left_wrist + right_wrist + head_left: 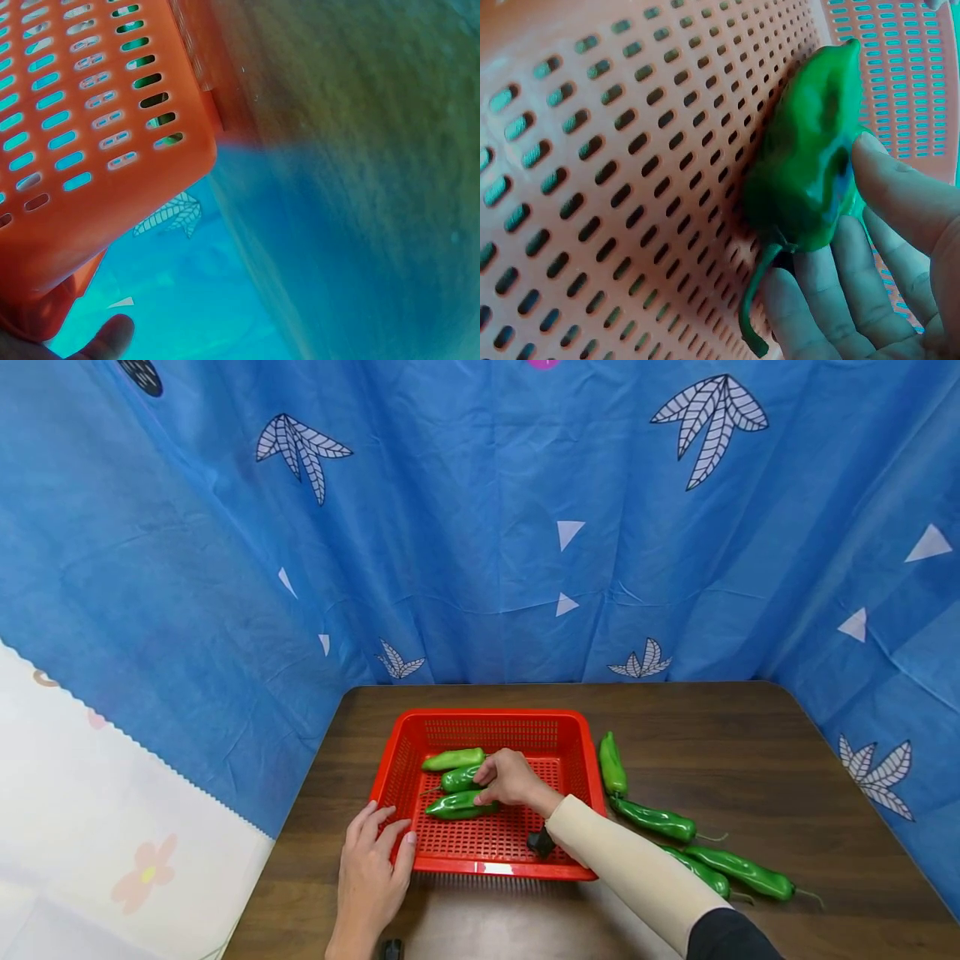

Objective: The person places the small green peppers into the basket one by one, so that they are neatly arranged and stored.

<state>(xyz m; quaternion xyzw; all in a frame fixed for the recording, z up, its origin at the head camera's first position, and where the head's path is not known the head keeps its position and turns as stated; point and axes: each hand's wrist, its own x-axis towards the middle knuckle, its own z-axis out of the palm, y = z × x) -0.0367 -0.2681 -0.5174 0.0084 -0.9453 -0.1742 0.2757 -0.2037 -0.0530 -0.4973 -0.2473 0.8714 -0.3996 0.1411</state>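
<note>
My right hand reaches into the red plastic basket. Thumb and fingers hold the dark green pepper nearest me near its stem end; in the right wrist view this glossy pepper lies along the perforated basket floor, stem toward the camera. Just behind it lies another dark green pepper, partly hidden by the fingers, and beyond that a lighter green pepper. My left hand rests with spread fingers at the basket's front left corner; its thumb shows in the left wrist view.
Right of the basket, a light green pepper stands close to the wall, with darker peppers nearer me, some partly behind the right sleeve. Everything stands on a brown wooden table. A blue curtain hangs behind it.
</note>
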